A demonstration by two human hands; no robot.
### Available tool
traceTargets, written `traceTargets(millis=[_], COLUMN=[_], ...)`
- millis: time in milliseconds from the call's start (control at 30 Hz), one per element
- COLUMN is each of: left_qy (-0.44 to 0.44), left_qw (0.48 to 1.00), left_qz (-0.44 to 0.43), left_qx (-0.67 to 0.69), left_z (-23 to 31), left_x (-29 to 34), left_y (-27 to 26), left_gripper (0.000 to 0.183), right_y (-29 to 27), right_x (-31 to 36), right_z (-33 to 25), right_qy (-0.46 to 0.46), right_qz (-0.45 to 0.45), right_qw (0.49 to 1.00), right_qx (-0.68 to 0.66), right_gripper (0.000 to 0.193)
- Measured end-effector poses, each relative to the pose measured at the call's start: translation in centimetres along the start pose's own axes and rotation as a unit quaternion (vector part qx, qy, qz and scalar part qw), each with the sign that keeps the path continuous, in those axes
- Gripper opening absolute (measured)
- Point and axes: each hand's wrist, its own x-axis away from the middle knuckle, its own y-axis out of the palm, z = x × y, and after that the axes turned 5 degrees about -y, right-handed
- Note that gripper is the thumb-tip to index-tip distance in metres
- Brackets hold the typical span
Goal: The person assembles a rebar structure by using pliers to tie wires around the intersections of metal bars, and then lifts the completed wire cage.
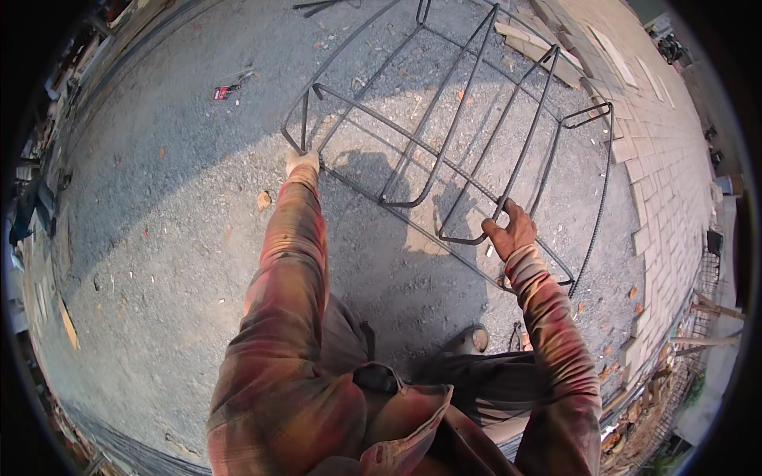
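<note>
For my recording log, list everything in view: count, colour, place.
steel frame: 1, dark grey, upper centre
rods: some, dark, top
small object: 1, red, upper left
stone: 1, tan, left of centre
wood strip: 1, yellowish, far left
boards: several, pale, upper right
paving blocks: many, tan, right
ground: 1, grey, throughout
rim clutter: uncountable, unclear
shirt: 1, reddish plaid, bottom
trousers: 1, dark, bottom
left hand: 1, at frame's left end
right hand: 1, gripping frame

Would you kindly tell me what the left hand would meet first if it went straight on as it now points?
The left hand would most likely meet the bent end of the metal frame, which it seems to touch; the frame's height above the gravel is hard to judge.
</note>
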Motion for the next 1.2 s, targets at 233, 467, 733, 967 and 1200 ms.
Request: traceTargets(millis=[233, 467, 733, 967, 1200], left_qy=[0.273, -0.054, 0.211, 0.215, 0.133], left_qw=[0.931, 0.933, 0.919, 0.921, 0.936], left_qz=[-0.244, -0.252, -0.075, -0.048, -0.116], left_qx=[-0.019, 0.251, -0.326, -0.320, -0.304], left_z=[1.5, 19.9, 22.1, 20.5, 18.3], left_x=[-3.6, 6.5, 8.1, 7.1, 5.1], left_y=[-8.5, -15.1, -10.6, -10.8, -10.9], left_gripper=[0.028, 0.058, 0.063, 0.061, 0.062], right_y=[0.4, 0.2, -0.4, -2.5, -1.5], right_x=[0.4, 0.9, 1.4, 2.9, 4.5], right_z=[0.3, 1.6, 0.2, 0.2, 0.0], right_qy=[0.007, 0.063, 0.091, 0.038, 0.016], right_qz=[0.041, 0.052, 0.007, -0.103, -0.077], right_qw=[0.997, 0.990, 0.990, 0.994, 0.997], right_qx=[-0.059, -0.115, -0.106, -0.021, -0.004], right_gripper=[0.057, 0.046, 0.051, 0.062, 0.066])
